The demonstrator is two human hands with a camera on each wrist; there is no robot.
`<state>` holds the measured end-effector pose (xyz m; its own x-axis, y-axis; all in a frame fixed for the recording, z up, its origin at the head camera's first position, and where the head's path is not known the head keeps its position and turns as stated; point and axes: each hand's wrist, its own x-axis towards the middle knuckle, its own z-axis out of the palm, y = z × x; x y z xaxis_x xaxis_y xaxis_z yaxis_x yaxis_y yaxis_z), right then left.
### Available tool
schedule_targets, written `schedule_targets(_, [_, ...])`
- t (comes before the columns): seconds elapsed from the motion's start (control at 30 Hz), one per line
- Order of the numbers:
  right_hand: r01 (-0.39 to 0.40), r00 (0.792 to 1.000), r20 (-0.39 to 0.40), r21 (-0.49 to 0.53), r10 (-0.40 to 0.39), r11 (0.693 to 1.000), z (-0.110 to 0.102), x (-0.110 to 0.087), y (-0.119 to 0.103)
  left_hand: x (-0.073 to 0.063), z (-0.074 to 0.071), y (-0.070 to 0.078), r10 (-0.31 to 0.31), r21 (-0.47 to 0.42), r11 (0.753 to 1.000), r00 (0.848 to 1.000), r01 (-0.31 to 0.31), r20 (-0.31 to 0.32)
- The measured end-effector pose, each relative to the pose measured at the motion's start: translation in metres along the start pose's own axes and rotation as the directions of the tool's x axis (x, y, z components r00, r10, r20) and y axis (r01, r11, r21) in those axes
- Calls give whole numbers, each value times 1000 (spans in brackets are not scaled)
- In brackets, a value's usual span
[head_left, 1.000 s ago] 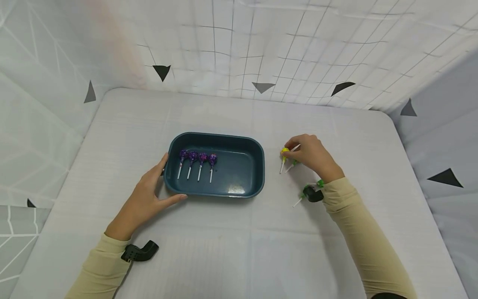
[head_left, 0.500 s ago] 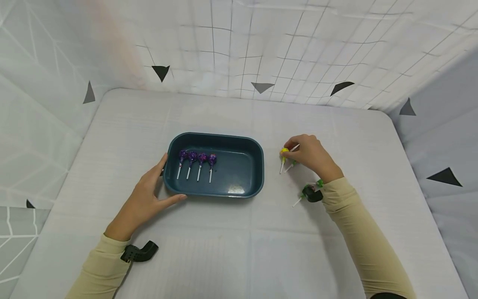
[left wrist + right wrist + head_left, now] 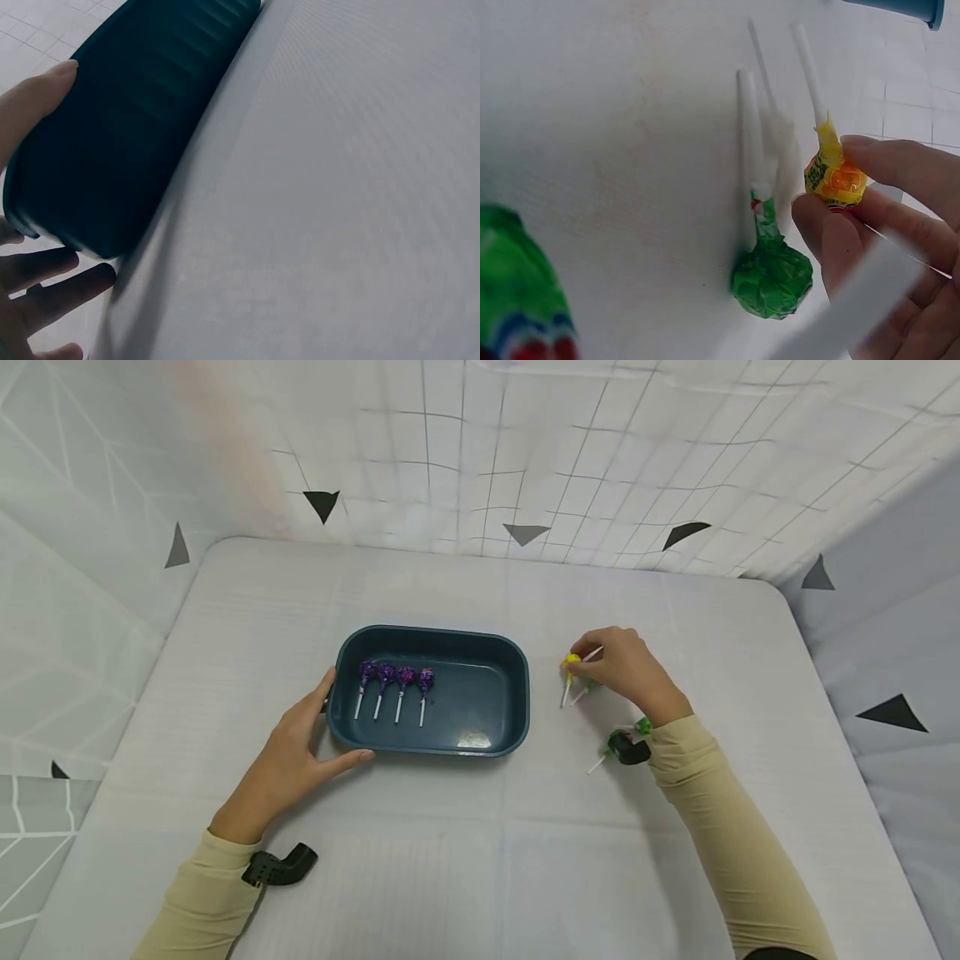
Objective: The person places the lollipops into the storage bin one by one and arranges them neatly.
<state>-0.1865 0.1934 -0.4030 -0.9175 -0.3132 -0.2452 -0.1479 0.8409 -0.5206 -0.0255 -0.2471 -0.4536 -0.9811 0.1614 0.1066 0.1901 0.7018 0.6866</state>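
My left hand [image 3: 296, 752] rests at the near left corner of a dark teal tray [image 3: 487, 706]. Its thumb lies on the front rim; in the left wrist view the other fingers [image 3: 67, 296] are spread by the tray's end. Inside, several purple lollipops [image 3: 406, 676] lie in a row, sticks toward me. Right of the tray, my right hand [image 3: 626, 668] pinches a yellow lollipop [image 3: 836, 180] by its wrapped head between thumb and fingertips. Close beside it lies a green lollipop [image 3: 772, 281] on the table. Another white stick [image 3: 592, 654] shows between thumb and forefinger.
Two more green lollipops, one farther right [image 3: 642, 726] and one nearer me [image 3: 606, 752], lie below the right wrist, partly hidden by its black wrist camera [image 3: 628, 748]. The white-covered table [image 3: 450, 860] meets a white gridded curtain [image 3: 450, 460] at the back.
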Motion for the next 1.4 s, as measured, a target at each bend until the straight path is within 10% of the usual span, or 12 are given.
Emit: schedule_targets(1.4, [144,988,-47,-14,-145,989,-25,-16,-62,0,0,-2,1,5,1000,1000,-1,-4])
